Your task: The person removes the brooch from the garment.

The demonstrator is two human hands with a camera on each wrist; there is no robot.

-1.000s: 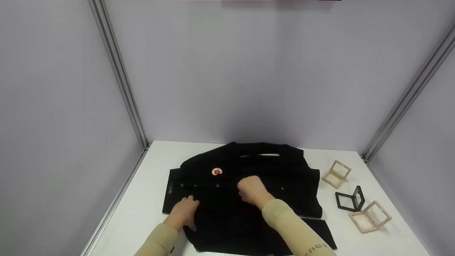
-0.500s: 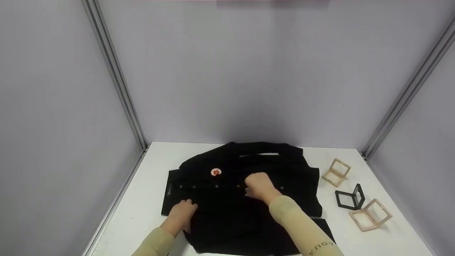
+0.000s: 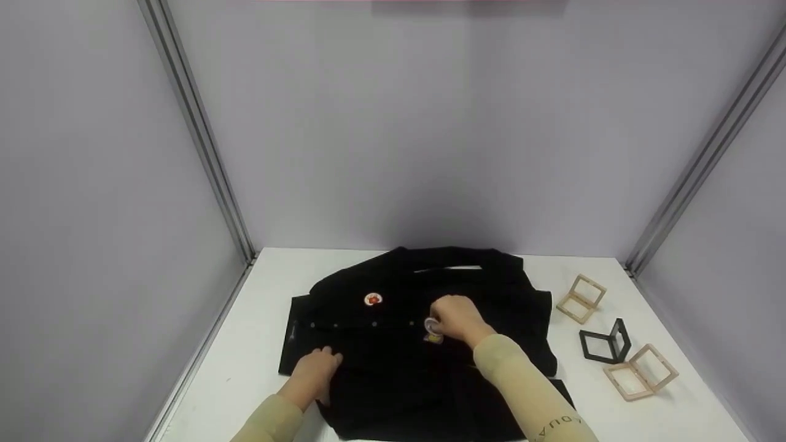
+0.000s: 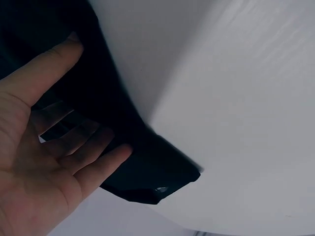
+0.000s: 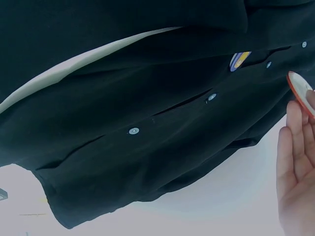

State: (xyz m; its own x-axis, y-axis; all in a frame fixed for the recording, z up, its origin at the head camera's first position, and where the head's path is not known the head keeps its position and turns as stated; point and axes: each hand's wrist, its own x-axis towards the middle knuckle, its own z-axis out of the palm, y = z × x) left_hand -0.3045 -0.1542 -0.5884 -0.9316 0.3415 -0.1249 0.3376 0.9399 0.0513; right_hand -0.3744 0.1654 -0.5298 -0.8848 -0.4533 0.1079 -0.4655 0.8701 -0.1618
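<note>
A black button-up shirt (image 3: 393, 393) lies on its side across the table, with a row of small buttons. My right hand (image 3: 457, 318) pinches a round pin badge (image 5: 299, 88) above the button strip. In the right wrist view the badge has a red rim and a white side. Just below it in the head view is a small yellow and purple badge (image 3: 433, 338) on the cloth. Another round badge (image 3: 373, 299), white with a red-orange design, sits on the shirt's chest. My left hand (image 3: 313, 374) rests on the shirt's left edge with relaxed fingers.
On the right of the white table (image 3: 227, 344) stand three opened display frames: a wooden one (image 3: 582, 299) at the back, a black one (image 3: 605, 344), and a wooden one (image 3: 640, 373) nearer. Grey panels (image 3: 430, 123) enclose the back and sides.
My right hand has moved to the right and slightly back across the shirt. The badge in its fingers and the yellow badge beneath have come into view. The left hand has barely moved.
</note>
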